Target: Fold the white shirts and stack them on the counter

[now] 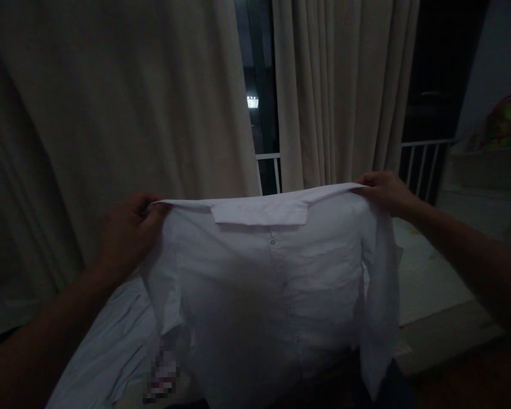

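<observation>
A white long-sleeved button-up shirt (pixel 247 272) hangs stretched between my two hands, its collar folded down at the top middle and its button front facing me. My left hand (pixel 138 221) pinches the shirt at the left shoulder. At the right shoulder, a little higher, my right hand (pixel 383 190) grips the cloth between thumb and fingers. Both sleeves dangle at the sides. The shirt's lower part fades into shadow near the bottom edge.
Light striped cloth (pixel 111 341) lies at the lower left, beside a pixelated patch. Long beige curtains (pixel 153 102) hang ahead, with a dark window gap and white railing (pixel 268 156) between them. A pale surface (pixel 434 278) spreads at right, and a red-and-yellow item (pixel 509 122) stands farther back.
</observation>
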### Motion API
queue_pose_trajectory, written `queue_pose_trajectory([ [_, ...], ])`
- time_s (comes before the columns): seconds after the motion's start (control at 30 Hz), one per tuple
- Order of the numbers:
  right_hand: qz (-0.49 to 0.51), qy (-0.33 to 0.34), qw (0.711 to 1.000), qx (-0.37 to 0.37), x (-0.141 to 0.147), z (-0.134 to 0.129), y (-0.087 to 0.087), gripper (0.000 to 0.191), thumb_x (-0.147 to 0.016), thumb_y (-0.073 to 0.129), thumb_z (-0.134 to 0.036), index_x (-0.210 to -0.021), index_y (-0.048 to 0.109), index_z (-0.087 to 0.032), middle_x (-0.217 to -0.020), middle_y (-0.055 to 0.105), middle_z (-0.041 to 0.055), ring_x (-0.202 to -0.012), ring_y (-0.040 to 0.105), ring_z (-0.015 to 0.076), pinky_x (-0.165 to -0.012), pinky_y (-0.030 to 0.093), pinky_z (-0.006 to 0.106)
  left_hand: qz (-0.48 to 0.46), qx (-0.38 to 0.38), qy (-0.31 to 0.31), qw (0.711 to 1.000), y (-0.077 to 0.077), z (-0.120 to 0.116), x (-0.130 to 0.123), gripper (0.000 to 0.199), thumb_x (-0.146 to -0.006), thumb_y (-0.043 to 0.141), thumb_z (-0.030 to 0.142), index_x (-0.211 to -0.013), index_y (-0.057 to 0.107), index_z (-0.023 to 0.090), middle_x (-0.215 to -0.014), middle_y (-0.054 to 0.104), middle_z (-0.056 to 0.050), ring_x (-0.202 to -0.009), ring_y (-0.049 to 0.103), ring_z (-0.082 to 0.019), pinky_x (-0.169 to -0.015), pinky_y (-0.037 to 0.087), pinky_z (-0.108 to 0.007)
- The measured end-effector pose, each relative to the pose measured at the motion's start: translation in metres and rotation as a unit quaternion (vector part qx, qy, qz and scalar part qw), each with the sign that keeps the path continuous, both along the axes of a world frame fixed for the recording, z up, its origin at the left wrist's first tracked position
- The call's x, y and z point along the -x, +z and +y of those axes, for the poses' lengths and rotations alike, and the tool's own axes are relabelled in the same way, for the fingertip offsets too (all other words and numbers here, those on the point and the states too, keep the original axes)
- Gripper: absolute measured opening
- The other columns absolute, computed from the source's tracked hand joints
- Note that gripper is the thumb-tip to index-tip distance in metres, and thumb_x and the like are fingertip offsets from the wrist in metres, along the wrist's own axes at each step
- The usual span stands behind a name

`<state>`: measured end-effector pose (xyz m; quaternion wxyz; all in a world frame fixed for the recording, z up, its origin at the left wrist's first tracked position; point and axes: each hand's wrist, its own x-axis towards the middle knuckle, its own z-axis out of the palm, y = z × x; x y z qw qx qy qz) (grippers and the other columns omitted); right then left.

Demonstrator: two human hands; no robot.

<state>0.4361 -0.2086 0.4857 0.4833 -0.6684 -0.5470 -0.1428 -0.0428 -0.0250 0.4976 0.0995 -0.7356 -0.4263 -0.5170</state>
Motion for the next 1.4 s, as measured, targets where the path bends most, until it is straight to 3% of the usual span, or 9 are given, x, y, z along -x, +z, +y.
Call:
queue_pose_trajectory([
  [0.2,-0.140,-0.050,0.988,0.032,-0.002,0.016,-0.009,0.035,-0.075,0.067,-0.053,-0.076,0.066,-0.018,-0.065,0.059,0.0005,-0.062,0.052,0.0146,-0.054,0.033,0.024,0.033,0.021,0.016,0.999,-0.009,0.009,0.006,0.033,-0.084,0.047,0.059,-0.084,0.063,0.029,-0.076,0.062,0.001,-0.070,0.059,-0.017,-0.061,0.041,-0.029],
  [0.37,-0.065,0.065,0.975,0.202,-0.019,0.079,-0.053,0.037,-0.073,0.068,-0.055,-0.075,0.066,-0.018,-0.065,0.061,-0.0007,-0.059,0.053,0.0125,-0.052,0.034,0.022,0.058,0.198,-0.030,0.978,-0.056,0.080,0.001,0.045,-0.079,0.050,0.063,-0.085,0.066,0.022,-0.077,0.068,-0.001,-0.069,0.060,-0.017,-0.060,0.044,-0.027],
  [0.6,-0.064,0.088,0.909,0.403,-0.039,0.189,-0.216,0.025,-0.080,0.061,-0.041,-0.083,0.070,-0.017,-0.071,0.067,0.0011,-0.067,0.060,0.0150,-0.057,0.040,0.022,0.167,0.361,-0.054,0.916,-0.232,0.194,-0.042,0.047,-0.083,0.040,0.058,-0.081,0.066,0.019,-0.082,0.071,-0.005,-0.081,0.064,-0.020,-0.071,0.047,-0.028],
  [0.73,-0.123,0.045,0.871,0.474,-0.029,0.221,-0.306,0.012,-0.079,0.063,-0.024,-0.082,0.071,-0.016,-0.084,0.071,0.0084,-0.082,0.065,0.0200,-0.073,0.045,0.028,0.211,0.408,-0.035,0.888,-0.338,0.218,-0.074,0.032,-0.081,0.047,0.044,-0.075,0.067,0.020,-0.087,0.072,-0.007,-0.084,0.065,-0.020,-0.076,0.046,-0.028],
  [0.87,-0.160,0.005,0.858,0.487,0.000,0.229,-0.358,0.022,-0.084,0.055,-0.015,-0.101,0.068,-0.012,-0.104,0.066,0.0207,-0.102,0.061,0.0302,-0.087,0.041,0.042,0.245,0.433,0.018,0.867,-0.402,0.224,-0.090,0.029,-0.083,0.044,0.037,-0.084,0.067,0.020,-0.090,0.071,-0.010,-0.085,0.065,-0.022,-0.075,0.046,-0.032],
  [1.0,-0.254,0.059,0.879,0.398,0.051,0.233,-0.390,0.044,-0.089,0.044,-0.011,-0.131,0.054,-0.019,-0.122,0.057,0.0195,-0.115,0.050,0.0305,-0.095,0.034,0.044,0.275,0.401,0.044,0.873,-0.420,0.217,-0.098,0.035,-0.087,0.037,0.030,-0.104,0.064,0.015,-0.102,0.066,-0.017,-0.099,0.060,-0.028,-0.084,0.044,-0.041],
  [1.13,-0.264,0.151,0.880,0.364,0.090,0.231,-0.418,0.038,-0.090,0.048,-0.016,-0.125,0.059,-0.026,-0.106,0.061,0.0117,-0.098,0.054,0.0252,-0.086,0.039,0.036,0.314,0.318,-0.032,0.894,-0.422,0.187,-0.106,0.048,-0.084,0.037,0.015,-0.129,0.052,0.020,-0.127,0.054,-0.015,-0.121,0.046,-0.027,-0.102,0.033,-0.042],
  [1.27,-0.125,0.136,0.920,0.346,0.094,0.232,-0.428,0.032,-0.086,0.050,-0.016,-0.112,0.068,-0.024,-0.097,0.062,0.0090,-0.092,0.057,0.0219,-0.081,0.042,0.031,0.324,0.274,-0.168,0.890,-0.428,0.155,-0.113,0.050,-0.079,0.045,0.011,-0.126,0.056,0.020,-0.118,0.057,-0.013,-0.106,0.052,-0.026,-0.095,0.039,-0.041],
  [1.4,0.083,0.190,0.922,0.328,0.086,0.250,-0.412,0.025,-0.089,0.050,-0.034,-0.097,0.070,-0.020,-0.076,0.065,0.0031,-0.071,0.061,0.0177,-0.066,0.045,0.027,0.187,0.338,-0.162,0.908,-0.431,0.158,-0.121,0.028,-0.080,0.053,0.021,-0.104,0.067,0.022,-0.113,0.059,-0.010,-0.103,0.055,-0.023,-0.093,0.043,-0.038],
])
